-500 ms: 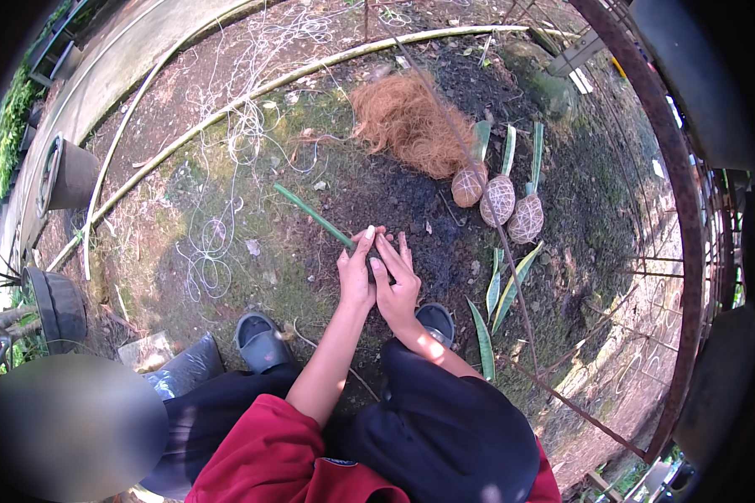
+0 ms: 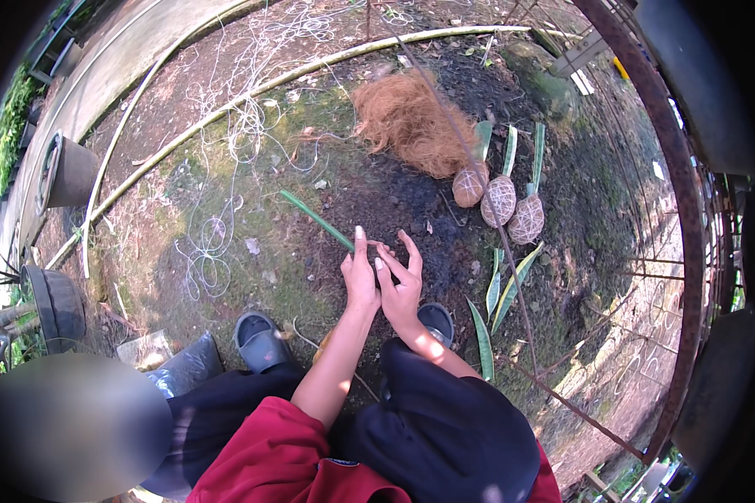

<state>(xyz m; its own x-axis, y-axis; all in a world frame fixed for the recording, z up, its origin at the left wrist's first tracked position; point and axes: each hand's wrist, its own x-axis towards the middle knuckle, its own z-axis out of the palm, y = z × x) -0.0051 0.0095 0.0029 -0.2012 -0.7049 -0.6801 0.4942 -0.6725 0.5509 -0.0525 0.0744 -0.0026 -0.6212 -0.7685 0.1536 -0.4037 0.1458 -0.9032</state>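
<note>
Right, both hands meet over dark soil: left hand [image 2: 360, 272] clasps the long green strap-shaped leaf [image 2: 317, 220] near its base, right hand [image 2: 401, 281] splayed loose alongside (leaf looks stiff, light; grip low).

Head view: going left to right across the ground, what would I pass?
Dark pot → tangled white string → left hand → right hand → three string-wrapped fibre balls → rusty metal frame.
</note>
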